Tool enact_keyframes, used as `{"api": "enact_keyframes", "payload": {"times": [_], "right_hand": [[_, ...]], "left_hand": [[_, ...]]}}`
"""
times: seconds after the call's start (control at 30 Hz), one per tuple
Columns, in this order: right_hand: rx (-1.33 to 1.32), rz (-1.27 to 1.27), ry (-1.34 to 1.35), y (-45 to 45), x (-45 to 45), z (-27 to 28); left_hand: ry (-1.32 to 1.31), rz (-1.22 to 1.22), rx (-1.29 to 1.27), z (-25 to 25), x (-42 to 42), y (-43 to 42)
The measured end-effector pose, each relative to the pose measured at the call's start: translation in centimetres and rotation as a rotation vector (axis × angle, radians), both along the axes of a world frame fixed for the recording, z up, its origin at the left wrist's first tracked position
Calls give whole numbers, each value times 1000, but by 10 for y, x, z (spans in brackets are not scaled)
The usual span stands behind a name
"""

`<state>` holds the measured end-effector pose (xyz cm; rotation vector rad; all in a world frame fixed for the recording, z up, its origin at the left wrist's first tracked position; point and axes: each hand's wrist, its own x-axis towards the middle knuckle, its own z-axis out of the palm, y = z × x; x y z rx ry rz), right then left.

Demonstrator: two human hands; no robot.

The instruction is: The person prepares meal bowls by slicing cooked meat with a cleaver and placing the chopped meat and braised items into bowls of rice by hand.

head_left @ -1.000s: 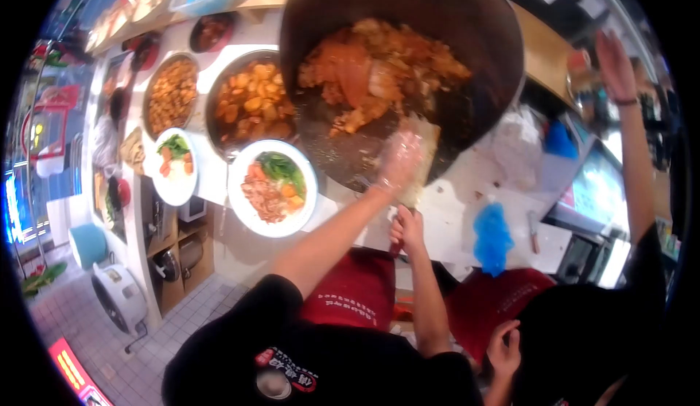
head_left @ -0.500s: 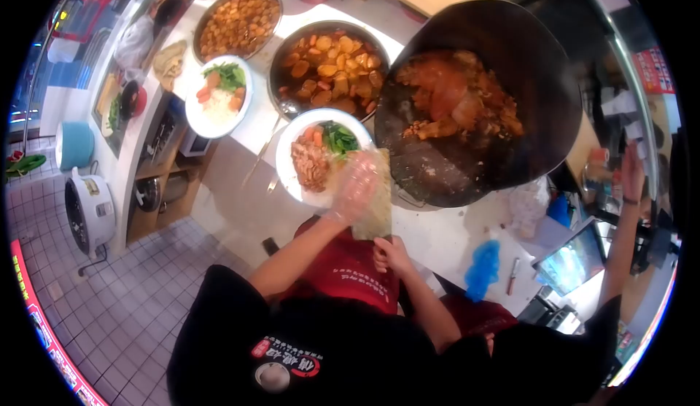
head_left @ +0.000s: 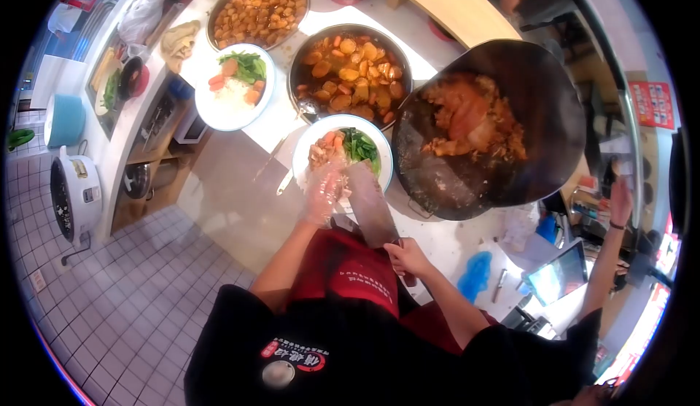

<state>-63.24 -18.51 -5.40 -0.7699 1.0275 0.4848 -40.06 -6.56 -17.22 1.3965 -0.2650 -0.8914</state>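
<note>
Head view: right hand (head_left: 410, 258) grips a cleaver (head_left: 373, 208); gloved left hand (head_left: 325, 192), grasp not determinable, is at a blue-rimmed plate (head_left: 387, 152).

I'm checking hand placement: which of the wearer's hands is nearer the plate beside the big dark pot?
Left: the left hand overlaps the near side of the plate in view. The right hand is farther off, nearer the body, holding the cleaver.

Square-tiled floor (head_left: 146, 275) (dark grout lines (head_left: 133, 294)); white counter (head_left: 424, 47), glare patches; light-wood shelf (head_left: 459, 4) along far side.
</note>
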Motion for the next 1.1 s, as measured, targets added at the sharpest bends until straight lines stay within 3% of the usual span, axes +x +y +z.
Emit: {"api": "enact_keyframes", "payload": {"times": [0.1, 0.23, 0.33, 0.4, 0.43, 0.5, 0.57, 0.6, 0.63, 0.73, 0.8, 0.9, 0.93, 1.0, 1.1], "right_hand": [[-161, 66, 60, -12, 0, 25], [-215, 64, 24, -19, 3, 18], [-355, 210, 35, -3, 13, 0], [-730, 390, -59, 14, 11, -17], [-769, 368, -56, 23, 8, -23], [-815, 330, -83, 33, 4, -26], [-855, 299, -112, 36, 2, -22], [-698, 225, -78, 35, 4, -11], [-539, 152, -43, 34, 4, -3], [-530, 73, -23, 27, -2, 7], [-550, 77, -35, 19, -10, 5], [-626, 117, -21, 9, -21, 3], [-675, 148, 13, 8, -26, 2], [-607, 126, 32, 3, -32, 2], [-538, -40, -31, 6, -38, 8]], "left_hand": [[-489, -28, 49, 4, 15, -3], [-531, -65, 76, 22, 26, -4], [-521, -169, 178, 25, 34, 2], [-585, -233, 292, 38, 32, 0], [-589, -238, 292, 39, 30, 0], [-1027, -281, 184, 38, 24, -2], [-1176, -325, 224, 28, 16, -3], [-1324, -370, 260, 24, 13, -3], [-1324, -373, 265, 21, 12, -2], [-1228, -415, 278, 16, 20, 0], [-1155, -313, 241, 15, 30, 3], [-1396, -163, 236, 20, 44, -2], [-1405, -186, 224, 22, 42, -7], [-1117, -378, 523, 20, 37, -13], [-1174, -456, 413, -5, 20, -21]]}}
